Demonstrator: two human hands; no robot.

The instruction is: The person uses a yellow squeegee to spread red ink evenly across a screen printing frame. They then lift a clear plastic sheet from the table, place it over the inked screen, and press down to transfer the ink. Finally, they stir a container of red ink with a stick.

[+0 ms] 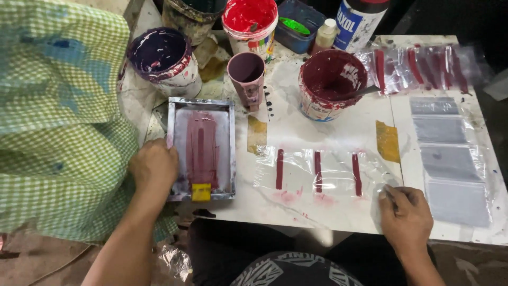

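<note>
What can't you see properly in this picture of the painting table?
Head view:
- Right hand: fingertips curl under, hiding any grip on the clear plastic sheet.
- Left hand: covers the metal frame edge.
- Red paint bucket: cut off by the top edge.

Two bare arms and a dark printed shirt

The left hand (153, 167) and right hand (406, 212) wear no gloves, rings or watch, and both forearms are uncovered, with no sleeve reaching them. At the bottom edge between the arms shows a black shirt (288, 270) with a grey and white printed pattern across the front and plain dark cloth above it.
</note>
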